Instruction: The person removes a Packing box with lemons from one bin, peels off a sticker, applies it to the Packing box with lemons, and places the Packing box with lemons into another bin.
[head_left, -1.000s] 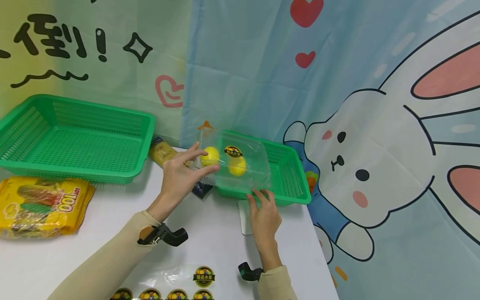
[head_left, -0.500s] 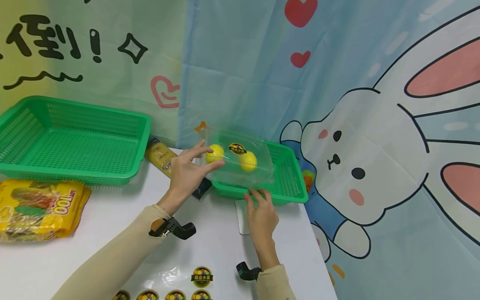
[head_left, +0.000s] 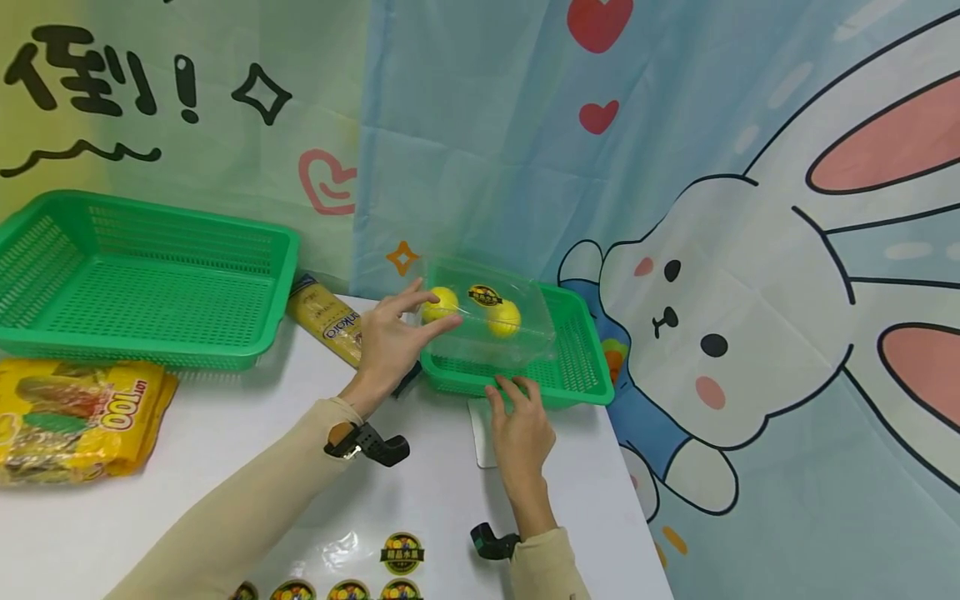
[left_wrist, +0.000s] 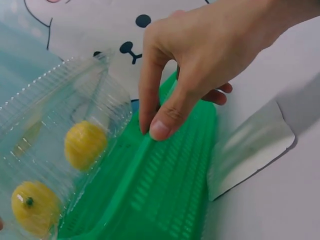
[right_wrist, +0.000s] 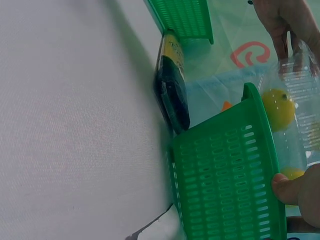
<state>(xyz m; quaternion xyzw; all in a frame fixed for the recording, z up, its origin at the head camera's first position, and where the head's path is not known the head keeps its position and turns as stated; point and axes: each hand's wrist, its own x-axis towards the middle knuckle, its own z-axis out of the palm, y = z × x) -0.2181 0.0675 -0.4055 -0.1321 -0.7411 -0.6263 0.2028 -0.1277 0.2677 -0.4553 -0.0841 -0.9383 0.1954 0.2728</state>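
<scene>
A clear plastic clamshell box [head_left: 528, 337] with two yellow lemons [left_wrist: 85, 145] inside and a round black-and-gold sticker [head_left: 485, 295] on top hangs tilted above the small green basket [head_left: 581, 354]. My left hand [head_left: 397, 337] grips the box by its left end, thumb and fingers on either side. At the basket's near rim, my right hand [head_left: 523, 433] pinches the edge between thumb and fingers, as the left wrist view shows from the side. The right wrist view shows my right thumb [right_wrist: 287, 189] against that rim.
A larger green basket [head_left: 172, 283] stands at the left behind a yellow snack pack [head_left: 78, 421]. A gold-and-dark packet [head_left: 330, 321] lies between the baskets. A white card [head_left: 483, 433] sits by the small basket. A sticker sheet [head_left: 337, 554] lies in front.
My left hand has carried the clamshell box slightly to the right over the small basket. My right hand has stayed at the basket's rim. The head view has shifted a little.
</scene>
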